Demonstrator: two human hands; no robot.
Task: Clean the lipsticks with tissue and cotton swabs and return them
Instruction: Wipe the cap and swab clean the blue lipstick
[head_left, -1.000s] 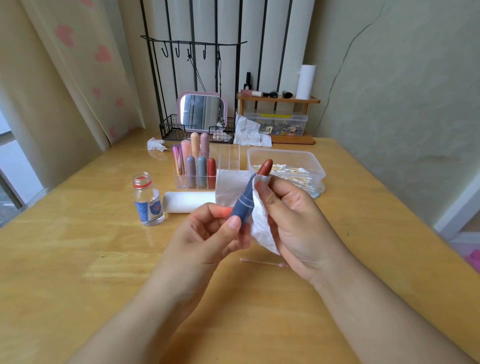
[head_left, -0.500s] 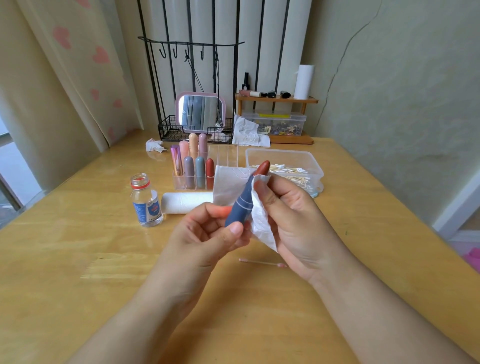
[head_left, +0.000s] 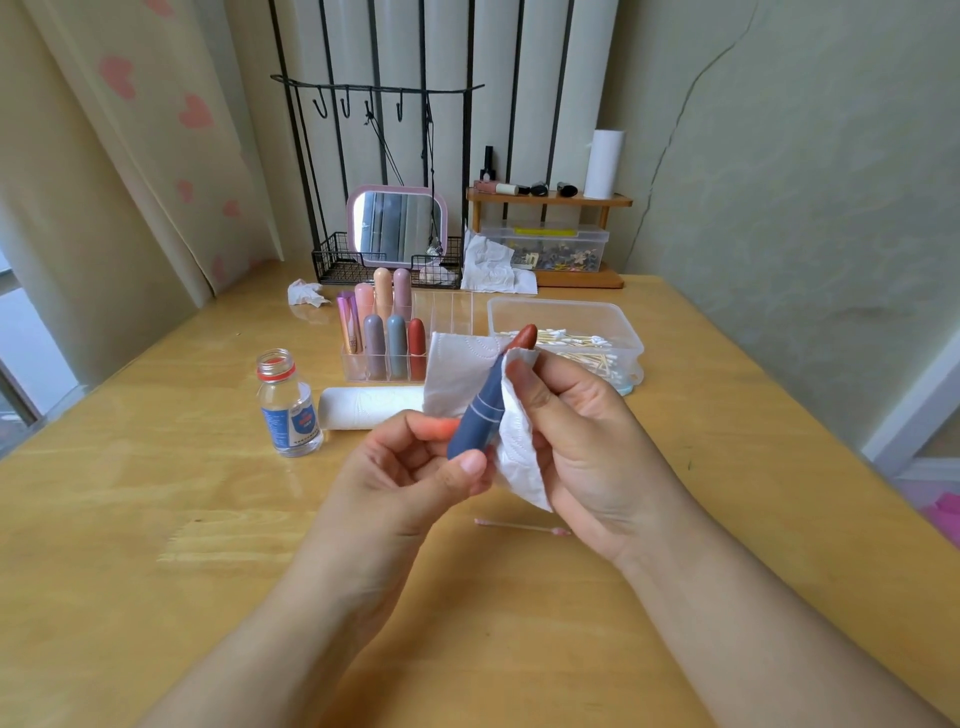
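My left hand (head_left: 415, 467) grips the base of a blue lipstick (head_left: 480, 415) with its red-brown bullet (head_left: 522, 338) extended, tilted up and to the right. My right hand (head_left: 587, 441) holds a white tissue (head_left: 519, 452) wrapped against the lipstick's right side, fingers curled round it. A clear organizer (head_left: 387, 364) behind holds several capped lipsticks in pink, peach, grey, blue and red. A used cotton swab (head_left: 522, 527) lies on the table below my hands.
An open small bottle (head_left: 287, 410) stands at the left, next to a lying tissue roll (head_left: 363, 408). A clear tub of cotton swabs (head_left: 566, 322) sits behind my right hand. Crumpled tissues (head_left: 306, 293), a pink mirror (head_left: 397, 226) and a wooden shelf (head_left: 550, 200) stand at the back.
The lipstick and both hands have barely shifted; my right fingers keep the tissue against the lipstick's upper side.
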